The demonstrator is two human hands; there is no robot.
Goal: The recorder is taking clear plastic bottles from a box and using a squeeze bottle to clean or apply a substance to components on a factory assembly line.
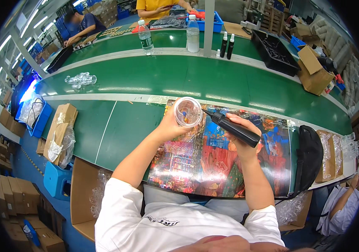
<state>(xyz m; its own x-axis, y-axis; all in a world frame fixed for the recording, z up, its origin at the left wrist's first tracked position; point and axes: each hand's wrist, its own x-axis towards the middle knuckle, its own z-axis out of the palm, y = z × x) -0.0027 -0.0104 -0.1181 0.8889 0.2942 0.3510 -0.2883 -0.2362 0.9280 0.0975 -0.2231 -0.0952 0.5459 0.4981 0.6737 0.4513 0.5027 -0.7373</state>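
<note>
My left hand (167,128) is closed around a clear, round plastic container (189,110), its circular rim facing up; small coloured bits show through it, too small to name. In my right hand (249,147) is a black squeeze bottle (236,129) with a thin pointed nozzle, tilted so that the tip points at the container's right rim. Whether the tip touches the rim I cannot tell. Both hands are above a glossy, colourful printed mat (221,176) on the green table (131,134).
Clear plastic pieces (80,80) lie on the green belt (146,75) ahead. A cardboard box (59,134) stands left, a black bag (309,153) right, beside a carton of clear parts (330,155). Beyond are two water bottles (146,40), a black tray (274,52) and co-workers.
</note>
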